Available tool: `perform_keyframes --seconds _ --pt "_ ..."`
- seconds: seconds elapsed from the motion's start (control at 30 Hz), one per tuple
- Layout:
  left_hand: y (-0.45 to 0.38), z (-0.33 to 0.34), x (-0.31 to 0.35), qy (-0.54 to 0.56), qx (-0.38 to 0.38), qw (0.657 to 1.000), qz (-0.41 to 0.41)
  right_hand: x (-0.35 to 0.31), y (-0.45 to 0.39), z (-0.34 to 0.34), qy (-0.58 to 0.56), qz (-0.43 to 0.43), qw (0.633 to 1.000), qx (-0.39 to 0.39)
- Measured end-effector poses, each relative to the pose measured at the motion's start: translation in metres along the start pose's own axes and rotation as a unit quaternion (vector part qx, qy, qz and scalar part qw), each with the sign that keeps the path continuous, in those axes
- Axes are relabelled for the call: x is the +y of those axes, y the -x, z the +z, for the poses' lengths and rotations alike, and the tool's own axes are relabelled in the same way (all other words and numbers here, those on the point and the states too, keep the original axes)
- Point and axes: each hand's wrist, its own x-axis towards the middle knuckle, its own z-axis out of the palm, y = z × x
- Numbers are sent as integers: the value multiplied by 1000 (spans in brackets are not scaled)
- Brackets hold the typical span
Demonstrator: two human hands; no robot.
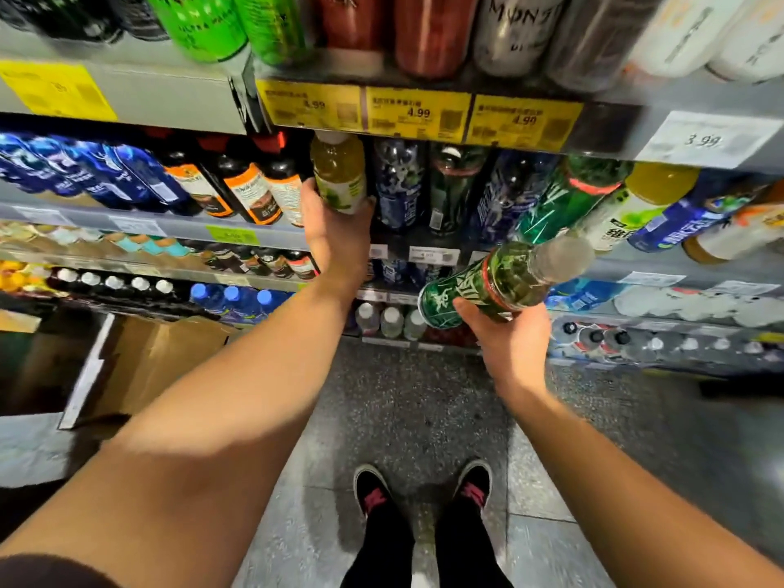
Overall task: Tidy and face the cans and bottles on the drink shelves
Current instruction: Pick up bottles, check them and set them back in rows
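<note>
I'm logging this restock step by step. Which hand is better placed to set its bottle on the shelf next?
Left. The left hand already holds the yellow bottle upright at the shelf row; the right hand holds the green bottle tilted, out in front.

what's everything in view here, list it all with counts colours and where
yellow-green bottle: one, white cap, second shelf, gripped by left hand
green bottle: one, tilted off the shelf, held in right hand
energy cans: several, green, red, silver, white, top shelf
dark bottles: three, orange labels, second shelf left
blue bottles: several, far left
price tags: three yellow, top shelf edge
cardboard box: one, brown, floor left
shoes: two, black and pink
hands: left hand, right hand
</note>
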Motion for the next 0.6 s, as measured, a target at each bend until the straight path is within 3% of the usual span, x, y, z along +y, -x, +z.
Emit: perform_keyframes --seconds 0.3,0.47,0.6 --pt "7 -2 -3 37 47 998 -21 -11 -7 8 -4 -15 999 -28" --pt "23 -24 0 43 121 989 -79 -31 -7 26 -38 -46 998 -31" --pt "30 -54 -6 85 125 984 -95 -55 -7 57 -54 -89 994 -24"
